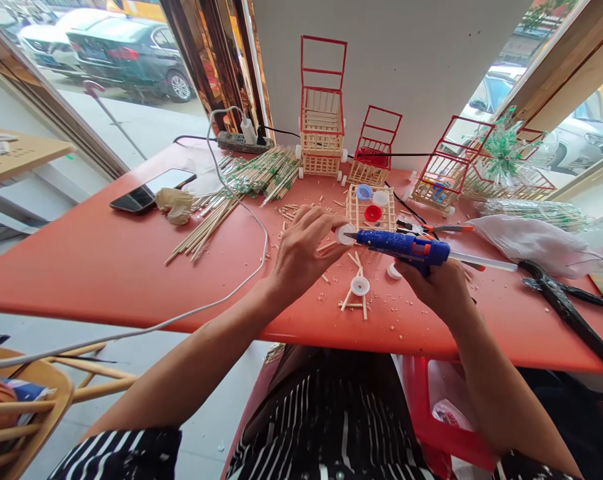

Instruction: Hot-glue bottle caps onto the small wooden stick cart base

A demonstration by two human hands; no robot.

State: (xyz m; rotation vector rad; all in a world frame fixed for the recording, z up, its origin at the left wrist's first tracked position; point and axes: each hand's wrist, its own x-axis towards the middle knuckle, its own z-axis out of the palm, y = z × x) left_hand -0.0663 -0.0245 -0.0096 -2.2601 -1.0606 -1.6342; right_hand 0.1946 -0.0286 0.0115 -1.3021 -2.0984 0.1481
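Pinched between thumb and fingers of my left hand (306,252) is a white plastic bottle cap (343,234). My right hand (444,287) grips a blue glue gun (401,245), its dark nozzle pointing left at the cap; a clear glue stick (481,260) sticks out of its back end. Below them, another white cap (360,286) sits on a small frame of wooden sticks (352,306). A further white cap (393,271) lies near my right hand. Behind the gun, a small stick crate (352,207) carries a blue, a white and a red cap (373,213).
Stick carts with red handles, a tall one (322,120) among them, stand along the wall. Bundled sticks (261,170), a phone (151,190) and a power strip (244,141) are at the left. Black cutters (571,310) and a white bag (536,243) lie right. A white cable (231,290) crosses the table.
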